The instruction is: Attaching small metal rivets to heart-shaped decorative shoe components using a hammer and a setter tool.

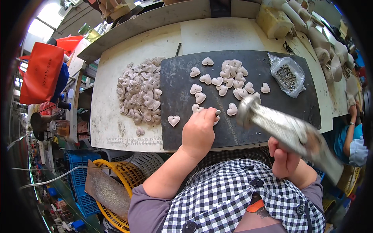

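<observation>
My left hand [198, 128] is closed over the dark mat, and the round end of a short metal rod [218, 112] shows between its thumb and fingers. The edges of pale fabric hearts peek out beside and below those fingers. My right hand [283, 157] is closed round a heavy metal hammer [287, 126], raised and blurred, with its knobbed end toward my left hand. More fabric hearts, each with a small dark spot in the middle, lie scattered on the mat, such as this single heart [173, 120].
A big pile of hearts [142, 91] lies left of the dark mat [178, 139]. On the mat's right side sits a clear plastic bag [297, 79] of small metal pieces. Yellow [110, 167] and blue baskets [79, 155] stand below the table's left edge. Another person's arm [349, 130] is at far right.
</observation>
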